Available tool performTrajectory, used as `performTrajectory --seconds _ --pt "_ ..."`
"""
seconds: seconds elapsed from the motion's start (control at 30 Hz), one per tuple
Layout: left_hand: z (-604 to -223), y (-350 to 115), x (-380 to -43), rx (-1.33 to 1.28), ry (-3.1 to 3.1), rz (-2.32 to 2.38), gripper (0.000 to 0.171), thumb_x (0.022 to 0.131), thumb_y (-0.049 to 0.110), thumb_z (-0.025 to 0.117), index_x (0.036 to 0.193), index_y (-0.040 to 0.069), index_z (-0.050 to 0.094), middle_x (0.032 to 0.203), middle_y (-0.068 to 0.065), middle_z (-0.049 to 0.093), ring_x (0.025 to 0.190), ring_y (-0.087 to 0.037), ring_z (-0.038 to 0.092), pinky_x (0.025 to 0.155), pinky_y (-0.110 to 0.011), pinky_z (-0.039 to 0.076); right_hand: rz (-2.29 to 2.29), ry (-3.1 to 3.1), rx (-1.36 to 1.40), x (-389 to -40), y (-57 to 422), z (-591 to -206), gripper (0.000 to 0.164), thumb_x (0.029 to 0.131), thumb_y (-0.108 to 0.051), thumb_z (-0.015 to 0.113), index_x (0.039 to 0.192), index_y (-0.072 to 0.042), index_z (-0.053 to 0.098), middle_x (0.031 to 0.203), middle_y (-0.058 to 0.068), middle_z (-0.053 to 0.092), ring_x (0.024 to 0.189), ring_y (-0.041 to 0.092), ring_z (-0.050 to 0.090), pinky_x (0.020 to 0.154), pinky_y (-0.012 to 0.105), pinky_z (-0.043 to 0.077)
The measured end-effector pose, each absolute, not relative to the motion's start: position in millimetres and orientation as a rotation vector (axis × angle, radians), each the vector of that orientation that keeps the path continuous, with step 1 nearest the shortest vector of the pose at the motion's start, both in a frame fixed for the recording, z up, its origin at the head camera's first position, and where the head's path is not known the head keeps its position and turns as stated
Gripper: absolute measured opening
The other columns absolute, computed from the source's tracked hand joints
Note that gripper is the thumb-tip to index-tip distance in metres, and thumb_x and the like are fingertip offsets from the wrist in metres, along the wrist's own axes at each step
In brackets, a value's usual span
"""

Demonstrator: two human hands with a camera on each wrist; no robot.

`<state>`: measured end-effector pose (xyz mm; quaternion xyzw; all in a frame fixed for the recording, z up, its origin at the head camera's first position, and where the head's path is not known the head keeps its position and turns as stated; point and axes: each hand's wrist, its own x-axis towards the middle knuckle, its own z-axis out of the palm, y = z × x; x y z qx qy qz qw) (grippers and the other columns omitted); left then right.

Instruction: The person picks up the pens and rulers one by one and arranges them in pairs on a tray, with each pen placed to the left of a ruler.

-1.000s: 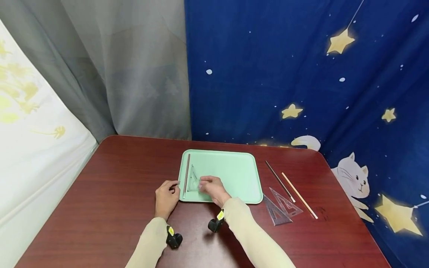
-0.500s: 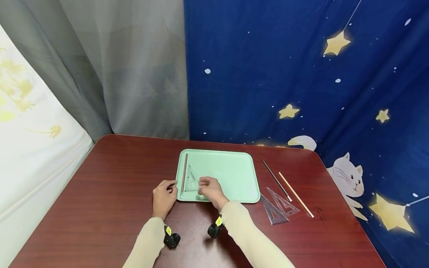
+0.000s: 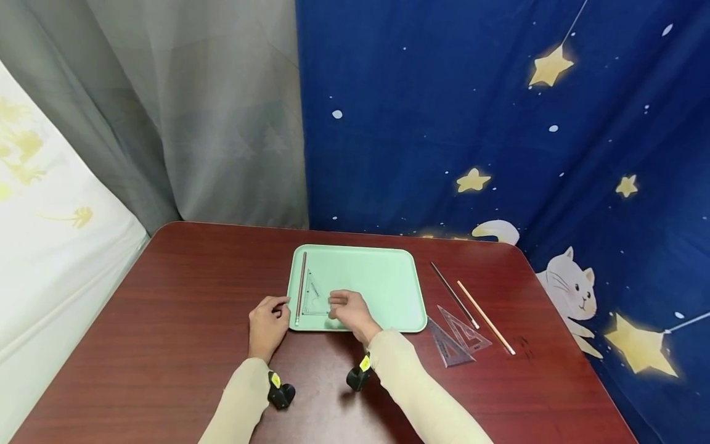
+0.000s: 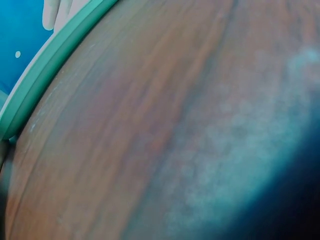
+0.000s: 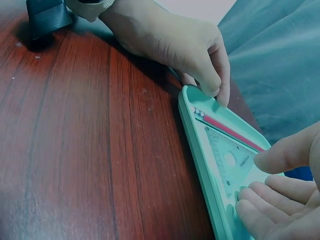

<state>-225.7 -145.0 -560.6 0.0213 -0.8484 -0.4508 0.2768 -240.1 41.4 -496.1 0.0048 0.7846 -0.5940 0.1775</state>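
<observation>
At the left rim of the mint-green tray (image 3: 377,290), my left hand (image 3: 269,327) grips the edge between thumb and fingers. Just inside that rim lies a red pencil (image 3: 301,290), lengthwise along the tray's left side. Beside the pencil a clear set square (image 3: 314,300) lies flat, its long edge nearly parallel to it. My right hand (image 3: 350,311) hovers low over the tray with relaxed fingers, fingertips right at the set square's right corner. In the right wrist view its thumb (image 5: 285,152) stands apart from the fingers, nothing between them.
Right of the tray, two more clear set squares (image 3: 448,346) overlap on the brown table (image 3: 183,320). A dark pencil (image 3: 455,295) and a light wooden pencil (image 3: 485,317) lie slantwise beside them. Curtains (image 3: 388,123) hang behind the table.
The set square has turned slightly straighter alongside the red pencil. My left hand stays on the tray rim, my right near the set square's corner. The head view has shifted a little.
</observation>
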Motion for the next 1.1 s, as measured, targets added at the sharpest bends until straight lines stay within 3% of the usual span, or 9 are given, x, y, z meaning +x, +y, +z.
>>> performTrajectory --seconds 0.37,0.8,1.1 --pt "-561.5 -142.7 -223.9 0.075 -2.302 -1.237 0.02 0.081 0.001 0.059 0.091 0.005 0.076 0.086 -0.006 0.07 0.068 -0.018 0.066 0.063 -0.03 0.053 -1.601 2.231 0.004 -239.2 62.5 -490.7 0.049 0.084 0.002 0.06 0.132 0.002 0.053 0.127 0.02 0.059 0.119 0.036 0.055 0.092 0.04 0.05" --pt "-561.9 -147.7 -226.7 0.05 -2.289 -1.184 0.02 0.08 -0.001 0.059 0.089 0.005 0.076 0.084 -0.007 0.07 0.07 -0.019 0.067 0.064 -0.033 0.054 -1.578 2.291 0.035 -239.1 90.2 -485.6 0.048 0.083 -0.001 0.061 0.13 0.004 0.054 0.118 0.022 0.063 0.105 0.032 0.063 0.084 0.037 0.052" --pt "-561.1 -146.5 -225.2 0.071 -2.318 -1.207 0.02 0.082 0.001 0.059 0.092 0.005 0.076 0.086 -0.007 0.07 0.071 -0.019 0.067 0.064 -0.031 0.054 -1.614 2.293 0.089 -234.5 110.7 -482.9 0.046 0.082 0.001 0.061 0.127 0.006 0.055 0.117 0.024 0.063 0.105 0.031 0.063 0.086 0.039 0.052"
